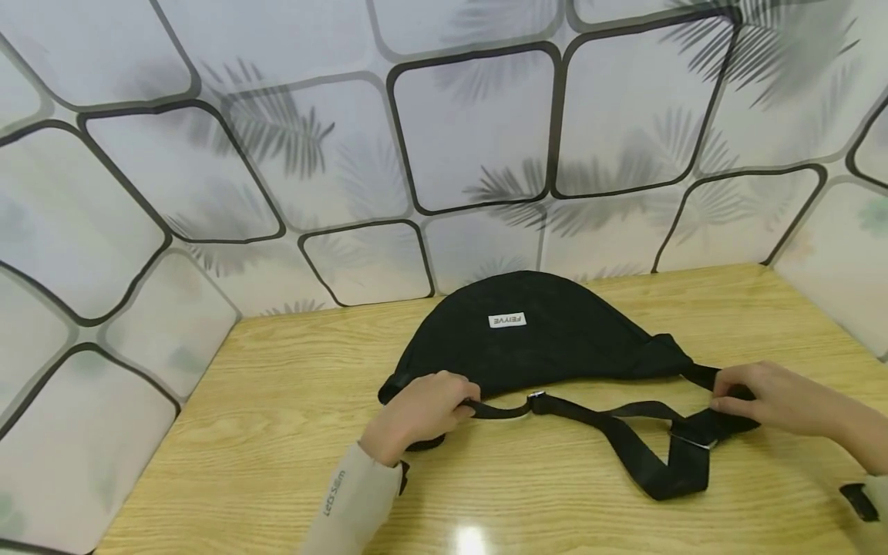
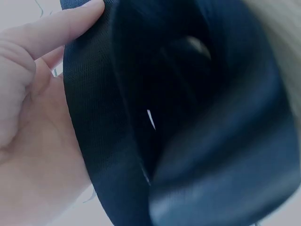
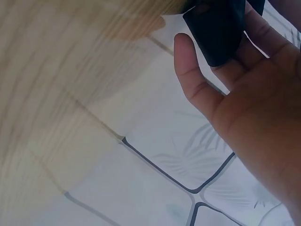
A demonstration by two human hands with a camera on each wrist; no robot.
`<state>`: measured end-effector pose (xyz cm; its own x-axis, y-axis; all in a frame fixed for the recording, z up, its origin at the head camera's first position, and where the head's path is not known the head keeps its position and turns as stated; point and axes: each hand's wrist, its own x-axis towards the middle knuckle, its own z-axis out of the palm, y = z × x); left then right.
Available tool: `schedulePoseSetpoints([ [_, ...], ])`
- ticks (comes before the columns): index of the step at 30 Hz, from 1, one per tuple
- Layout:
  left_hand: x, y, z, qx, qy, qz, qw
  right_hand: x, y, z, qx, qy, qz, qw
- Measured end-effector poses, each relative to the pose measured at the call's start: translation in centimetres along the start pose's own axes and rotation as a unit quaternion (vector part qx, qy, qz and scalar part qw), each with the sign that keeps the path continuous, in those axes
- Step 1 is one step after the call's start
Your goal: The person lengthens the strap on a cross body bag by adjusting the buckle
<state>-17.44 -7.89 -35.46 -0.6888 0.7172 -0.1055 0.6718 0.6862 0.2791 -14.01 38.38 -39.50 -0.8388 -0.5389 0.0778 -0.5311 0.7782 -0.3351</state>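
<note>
A black waist bag (image 1: 548, 339) lies on the table, its white label upside down in the head view. My left hand (image 1: 430, 408) pinches the bag's black strap (image 1: 502, 412) near the bag's left end. In the left wrist view the thumb of that hand (image 2: 42, 66) presses on the wide webbing strap (image 2: 94, 113), which loops close to the camera. At the bag's right end my right hand (image 1: 784, 401) grips a folded part of the strap. A metal slider (image 1: 536, 395) and a larger buckle (image 1: 694, 441) sit on the strap between the hands.
The wooden table (image 1: 277, 401) carries the bag. Behind and beside it stand walls covered with a cloth (image 1: 479, 131) of dark rounded outlines and grey leaves. A bright light reflection shows at the table's near edge.
</note>
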Motion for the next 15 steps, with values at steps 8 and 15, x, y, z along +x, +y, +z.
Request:
schedulePoseSetpoints([
  [8, -2.3, -1.8, -1.0, -0.017, 0.016, 0.002, 0.9997, 0.0, 0.2, -0.1, 0.008, 0.002, 0.026, 0.9996],
  [15, -3.5, -2.9, -1.5, -0.035, 0.014, -0.010, 0.9992, -0.1, 0.3, -0.2, 0.038, -0.036, 0.069, 0.9962],
])
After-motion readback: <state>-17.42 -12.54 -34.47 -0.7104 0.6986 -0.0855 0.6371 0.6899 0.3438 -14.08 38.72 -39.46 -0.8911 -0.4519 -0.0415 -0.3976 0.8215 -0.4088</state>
